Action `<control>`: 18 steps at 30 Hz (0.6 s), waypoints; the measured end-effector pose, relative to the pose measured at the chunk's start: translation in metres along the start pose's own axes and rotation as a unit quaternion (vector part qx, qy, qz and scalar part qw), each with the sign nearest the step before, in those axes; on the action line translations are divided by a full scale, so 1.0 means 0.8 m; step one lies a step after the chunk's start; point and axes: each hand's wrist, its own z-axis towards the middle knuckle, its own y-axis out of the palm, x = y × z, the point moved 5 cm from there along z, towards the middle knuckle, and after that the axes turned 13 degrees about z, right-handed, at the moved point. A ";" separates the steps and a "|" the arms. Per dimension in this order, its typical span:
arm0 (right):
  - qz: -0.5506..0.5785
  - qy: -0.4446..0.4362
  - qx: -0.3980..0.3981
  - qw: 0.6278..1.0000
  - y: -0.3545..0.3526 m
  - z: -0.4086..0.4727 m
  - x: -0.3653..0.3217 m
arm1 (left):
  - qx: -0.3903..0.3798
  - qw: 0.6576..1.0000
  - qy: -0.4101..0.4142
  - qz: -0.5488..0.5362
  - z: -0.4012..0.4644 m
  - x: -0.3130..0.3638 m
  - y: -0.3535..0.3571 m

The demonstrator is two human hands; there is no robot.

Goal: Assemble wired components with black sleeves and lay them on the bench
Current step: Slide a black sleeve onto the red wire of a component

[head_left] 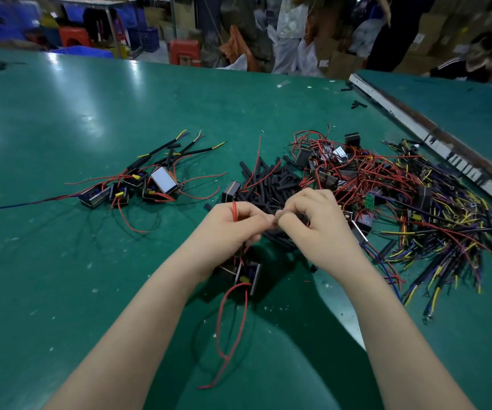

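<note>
My left hand (232, 229) grips the red wires of a small black component (246, 276) that hangs below it, just above the green bench (61, 232). Long red leads (232, 329) trail down from the component. My right hand (312, 223) meets the left fingertip to fingertip and pinches something small there; what it pinches is hidden by the fingers. Behind the hands lies a heap of loose black sleeves (268, 184). Finished components with black sleeves (150, 182) lie at the left.
A tangled pile of unassembled components with red wires (342, 167) sits at the right, beside a spread of yellow, blue and black wires (445, 232). A metal rail (434, 137) separates a second bench. Crates, stools, boxes and a person are beyond the far edge.
</note>
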 end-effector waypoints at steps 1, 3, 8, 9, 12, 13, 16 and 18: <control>0.021 0.034 -0.006 0.999 0.001 0.000 0.004 | 0.013 1.000 0.010 0.019 -0.001 0.002 0.001; 0.091 0.076 -0.017 0.993 -0.001 0.000 0.007 | 0.023 1.000 0.005 0.013 0.000 0.002 0.001; 0.223 0.047 -0.045 0.973 -0.017 -0.003 -0.001 | -0.003 0.993 -0.047 -0.107 0.002 -0.006 -0.001; 0.221 0.028 -0.045 0.974 -0.021 -0.003 -0.001 | -0.011 0.991 -0.055 -0.122 0.002 -0.007 0.000; 0.212 -0.024 -0.078 0.974 -0.023 -0.005 -0.003 | -0.029 0.980 -0.087 -0.176 0.002 -0.011 0.001; 0.211 -0.037 -0.085 0.973 -0.022 -0.006 -0.003 | -0.033 0.975 -0.097 -0.199 0.002 -0.013 0.000; 0.192 -0.091 -0.070 0.975 -0.018 -0.006 -0.009 | -0.064 0.960 -0.116 -0.248 0.001 -0.012 0.004; 0.175 -0.125 -0.049 0.975 -0.016 -0.005 -0.013 | -0.089 0.954 -0.127 -0.257 -0.001 -0.011 0.008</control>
